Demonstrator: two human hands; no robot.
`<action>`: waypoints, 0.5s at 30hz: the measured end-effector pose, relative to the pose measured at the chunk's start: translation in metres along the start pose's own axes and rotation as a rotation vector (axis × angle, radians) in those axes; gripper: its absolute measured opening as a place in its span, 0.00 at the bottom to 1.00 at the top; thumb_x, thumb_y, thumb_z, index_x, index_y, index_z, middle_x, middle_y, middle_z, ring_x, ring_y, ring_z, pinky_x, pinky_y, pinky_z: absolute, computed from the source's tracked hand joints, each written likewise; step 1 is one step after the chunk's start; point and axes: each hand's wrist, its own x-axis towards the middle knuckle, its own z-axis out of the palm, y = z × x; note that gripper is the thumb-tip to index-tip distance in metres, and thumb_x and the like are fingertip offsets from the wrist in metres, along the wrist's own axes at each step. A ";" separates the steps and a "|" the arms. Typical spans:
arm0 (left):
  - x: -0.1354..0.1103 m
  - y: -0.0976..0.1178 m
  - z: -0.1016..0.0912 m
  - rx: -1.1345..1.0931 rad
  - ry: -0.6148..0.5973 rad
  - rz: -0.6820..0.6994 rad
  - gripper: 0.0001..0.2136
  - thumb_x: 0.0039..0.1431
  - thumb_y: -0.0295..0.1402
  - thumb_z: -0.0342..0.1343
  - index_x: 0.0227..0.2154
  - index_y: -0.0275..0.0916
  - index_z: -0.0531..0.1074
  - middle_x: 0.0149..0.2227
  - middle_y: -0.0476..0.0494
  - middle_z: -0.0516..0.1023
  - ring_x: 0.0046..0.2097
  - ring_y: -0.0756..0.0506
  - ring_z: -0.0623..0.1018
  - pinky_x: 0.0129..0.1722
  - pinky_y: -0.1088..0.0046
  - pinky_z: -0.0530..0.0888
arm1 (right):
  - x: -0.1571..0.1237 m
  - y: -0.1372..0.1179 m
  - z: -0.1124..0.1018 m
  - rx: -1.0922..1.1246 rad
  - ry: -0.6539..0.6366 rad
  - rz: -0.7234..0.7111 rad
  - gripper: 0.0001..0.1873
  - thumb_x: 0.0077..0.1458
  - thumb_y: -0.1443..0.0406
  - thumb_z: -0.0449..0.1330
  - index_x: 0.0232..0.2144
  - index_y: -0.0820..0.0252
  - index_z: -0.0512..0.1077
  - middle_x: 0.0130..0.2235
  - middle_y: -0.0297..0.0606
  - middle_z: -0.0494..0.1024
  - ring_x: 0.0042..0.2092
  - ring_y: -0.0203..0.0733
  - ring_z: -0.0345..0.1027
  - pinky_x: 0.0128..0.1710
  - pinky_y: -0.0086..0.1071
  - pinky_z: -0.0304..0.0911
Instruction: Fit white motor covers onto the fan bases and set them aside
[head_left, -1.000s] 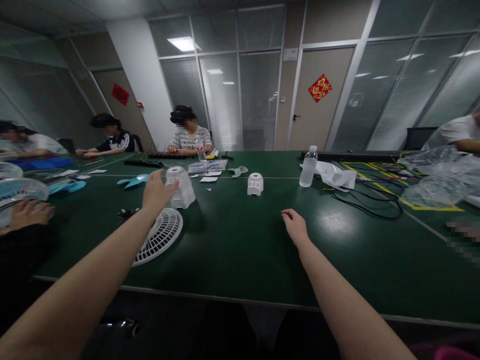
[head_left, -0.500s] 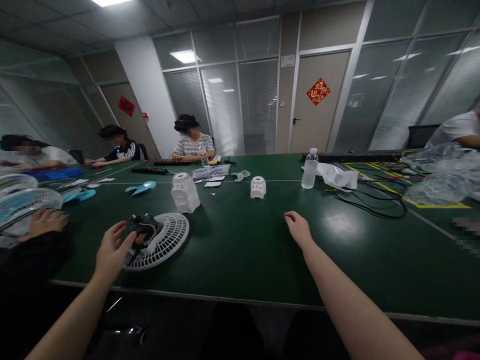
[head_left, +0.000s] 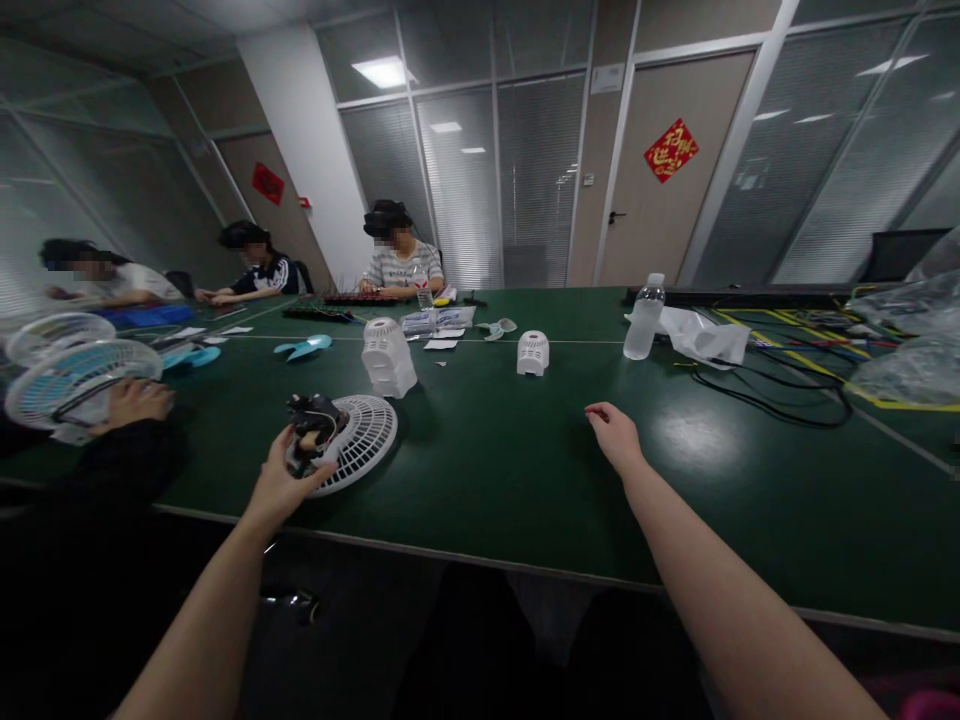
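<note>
My left hand (head_left: 281, 480) is closed round the near side of a fan motor (head_left: 316, 425), its thumb on the right and its fingers on the left. The dark motor, with wires showing, sits on a round white fan grille (head_left: 369, 432) lying on the table. My right hand (head_left: 616, 438) rests over the green table with its fingers curled together; nothing shows in it. Beyond the grille stands a tall white vented housing (head_left: 388, 360). A smaller white vented cover (head_left: 532, 353) stands ahead, left of my right hand.
At left, a co-worker's hand (head_left: 139, 402) touches a white fan guard (head_left: 82, 385). Blue fan blades (head_left: 304, 346) lie farther back. A water bottle (head_left: 645, 318), white plastic wrapping (head_left: 705, 335) and black cables (head_left: 780, 400) are on the right. Several people sit across the table (head_left: 480, 470).
My left hand has moved in and closed on the motor, from open beside it. The view has tilted down and shifted left. My right hand keeps its curled pose.
</note>
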 end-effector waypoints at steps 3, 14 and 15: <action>-0.002 -0.001 -0.002 -0.088 -0.077 0.035 0.48 0.46 0.42 0.67 0.67 0.39 0.51 0.66 0.33 0.64 0.64 0.35 0.69 0.62 0.61 0.67 | -0.001 -0.001 -0.001 0.002 -0.006 0.002 0.14 0.57 0.60 0.56 0.42 0.53 0.78 0.43 0.38 0.80 0.45 0.49 0.74 0.43 0.40 0.67; -0.021 0.010 0.017 0.034 0.127 -0.062 0.44 0.43 0.50 0.68 0.64 0.44 0.59 0.58 0.36 0.74 0.57 0.33 0.76 0.59 0.56 0.70 | 0.000 0.001 0.001 -0.002 0.017 -0.019 0.15 0.56 0.59 0.56 0.42 0.54 0.78 0.42 0.37 0.81 0.43 0.47 0.73 0.44 0.40 0.66; -0.023 0.010 0.019 0.030 0.138 -0.071 0.44 0.43 0.50 0.68 0.63 0.45 0.60 0.58 0.37 0.74 0.56 0.33 0.76 0.59 0.56 0.71 | 0.000 0.002 0.001 -0.002 0.015 -0.022 0.15 0.56 0.59 0.56 0.42 0.54 0.78 0.42 0.37 0.81 0.43 0.47 0.73 0.44 0.40 0.66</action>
